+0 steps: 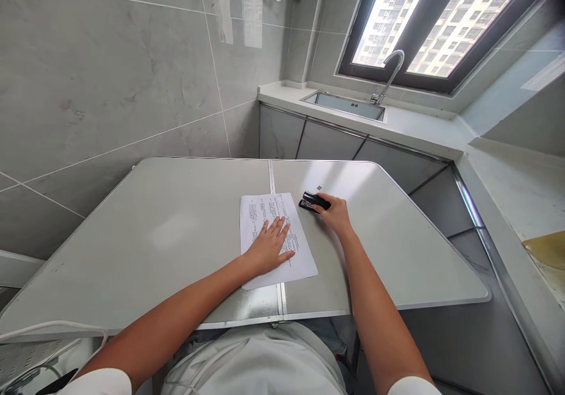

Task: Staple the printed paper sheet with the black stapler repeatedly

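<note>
Printed paper lies on the folding table, tilted slightly; whether it is one sheet or more I cannot tell. My left hand rests flat on it with the fingers spread, covering part of the text. Just right of the paper's upper corner, a black stapler is gripped in my right hand, thumb and fingers around its rear end. The stapler's front points left toward the paper, a small gap apart from it. Small dark marks show on the table just beyond the stapler.
The pale folding table has a metal seam down its middle. Behind it, a counter holds a sink with a curved faucet under a window. A white cable crosses the table's lower left edge. Another counter runs along the right.
</note>
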